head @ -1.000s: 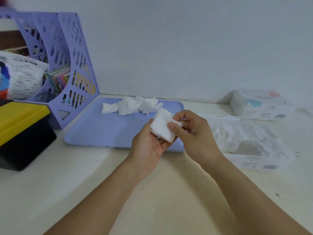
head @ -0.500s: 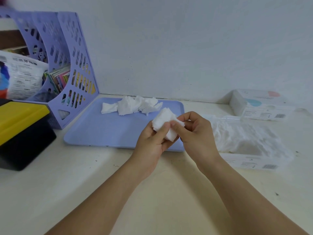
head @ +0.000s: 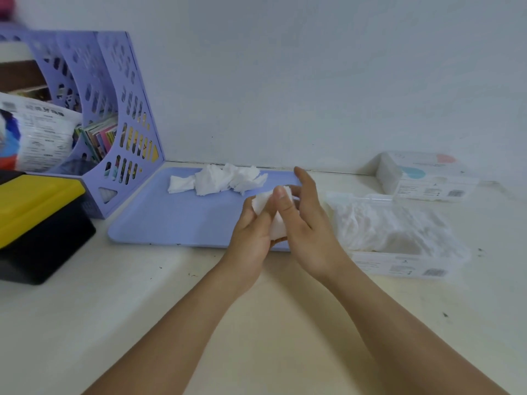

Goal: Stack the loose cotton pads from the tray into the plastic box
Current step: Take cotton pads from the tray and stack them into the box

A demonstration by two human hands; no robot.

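Over the near right corner of the lilac tray [head: 182, 223], my left hand [head: 249, 238] grips a small stack of white cotton pads [head: 276, 228] from the left. My right hand [head: 309, 223] holds the same stack from the right, its thumb across the front and its fingers stretched up behind. A heap of loose cotton pads [head: 219, 180] lies at the tray's far edge. The clear plastic box [head: 399, 262] stands open right of the tray, holding rumpled white pads [head: 385, 223].
A purple file rack [head: 125, 124] with booklets and a printed packet [head: 34, 138] stands at the back left. A yellow-lidded black box [head: 37, 220] sits left of the tray. Another clear box [head: 427, 178] rests by the wall at the right.
Both hands have turned the stack more upright and closed in around it. My right fingers have straightened upward behind the pads. The pile on the tray has not moved.
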